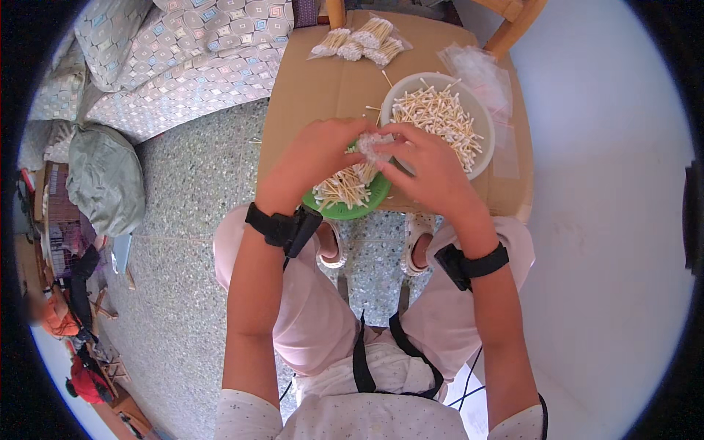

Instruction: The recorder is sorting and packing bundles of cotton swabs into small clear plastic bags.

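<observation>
Here, above the round green plastic plate of wooden cotton swabs on the cardboard-covered counter, the left hand and right hand both pinch a small clear plastic bag, with the white bowl of swabs just beyond the plate.

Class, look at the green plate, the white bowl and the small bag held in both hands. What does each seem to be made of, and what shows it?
Green plate: probably plastic; its colour is bright and even, matte.
White bowl: plastic or ceramic, a smooth plain rim; the picture leaves it open.
Small bag, held between left hand and right hand: thin clear plastic film, crinkled and see-through.
</observation>
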The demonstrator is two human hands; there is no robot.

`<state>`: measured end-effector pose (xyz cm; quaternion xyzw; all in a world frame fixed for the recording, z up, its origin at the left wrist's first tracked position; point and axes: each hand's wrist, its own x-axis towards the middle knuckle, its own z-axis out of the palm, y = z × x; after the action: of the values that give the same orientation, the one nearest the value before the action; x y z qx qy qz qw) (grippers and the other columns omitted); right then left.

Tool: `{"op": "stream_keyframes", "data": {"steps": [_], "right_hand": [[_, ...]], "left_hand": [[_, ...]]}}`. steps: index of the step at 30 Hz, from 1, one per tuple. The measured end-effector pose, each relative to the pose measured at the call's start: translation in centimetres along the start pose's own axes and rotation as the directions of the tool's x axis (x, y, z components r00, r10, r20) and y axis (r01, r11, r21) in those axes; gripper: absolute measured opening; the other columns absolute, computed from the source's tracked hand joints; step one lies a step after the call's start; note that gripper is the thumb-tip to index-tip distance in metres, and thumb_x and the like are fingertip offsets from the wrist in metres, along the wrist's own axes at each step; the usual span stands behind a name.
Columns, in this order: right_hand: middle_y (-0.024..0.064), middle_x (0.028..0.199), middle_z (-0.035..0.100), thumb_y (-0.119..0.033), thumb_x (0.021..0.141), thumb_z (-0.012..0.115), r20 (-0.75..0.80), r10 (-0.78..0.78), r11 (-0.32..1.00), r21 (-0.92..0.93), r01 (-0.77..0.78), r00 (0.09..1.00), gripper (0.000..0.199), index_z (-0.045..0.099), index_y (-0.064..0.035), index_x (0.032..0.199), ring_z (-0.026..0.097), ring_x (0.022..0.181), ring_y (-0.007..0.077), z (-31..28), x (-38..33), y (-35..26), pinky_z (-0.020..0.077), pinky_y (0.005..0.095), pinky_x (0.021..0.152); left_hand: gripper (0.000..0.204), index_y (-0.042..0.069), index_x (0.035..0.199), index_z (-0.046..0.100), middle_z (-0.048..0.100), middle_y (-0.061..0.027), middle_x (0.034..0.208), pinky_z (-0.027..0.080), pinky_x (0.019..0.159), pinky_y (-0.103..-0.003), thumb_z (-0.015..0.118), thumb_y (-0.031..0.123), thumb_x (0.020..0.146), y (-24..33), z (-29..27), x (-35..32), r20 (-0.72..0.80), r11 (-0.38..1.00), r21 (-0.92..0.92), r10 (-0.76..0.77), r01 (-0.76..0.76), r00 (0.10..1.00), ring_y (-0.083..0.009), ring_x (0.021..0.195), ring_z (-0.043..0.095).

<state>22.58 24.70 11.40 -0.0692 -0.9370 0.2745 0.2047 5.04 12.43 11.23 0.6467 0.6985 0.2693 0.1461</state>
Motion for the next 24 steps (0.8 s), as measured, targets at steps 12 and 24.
{"op": "stream_keyframes", "data": {"steps": [12,24], "right_hand": [[0.0251,0.13,0.052,-0.038,0.08,0.072,-0.054,0.232,0.945,0.248,-0.212,0.971,0.087,0.028,-0.0042,0.148,0.053,0.116,0.039,0.6,0.3,0.1,0.0396,0.0416,0.101],[0.0107,0.123,0.057,-0.023,0.089,0.063,-0.092,0.244,0.661,0.745,-0.096,0.965,0.066,0.035,-0.0108,0.148,0.057,0.092,0.0147,0.3,0.4,-0.4,0.0459,0.0308,0.089]], "left_hand": [[0.047,0.006,0.131,0.05,0.062,-0.0096,0.117,0.047,0.093,-0.031,0.067,0.017,0.089,0.8,-2.0,1.2,-0.092,0.766,-0.614,-0.311,0.192,0.946,-0.017,0.107,0.059],[0.049,0.013,0.14,0.039,0.062,-0.0131,0.118,0.051,0.088,-0.033,0.057,0.024,0.096,1.8,-2.3,1.4,-0.127,0.565,-0.823,-0.271,0.051,0.954,-0.0204,0.104,0.062]]}}
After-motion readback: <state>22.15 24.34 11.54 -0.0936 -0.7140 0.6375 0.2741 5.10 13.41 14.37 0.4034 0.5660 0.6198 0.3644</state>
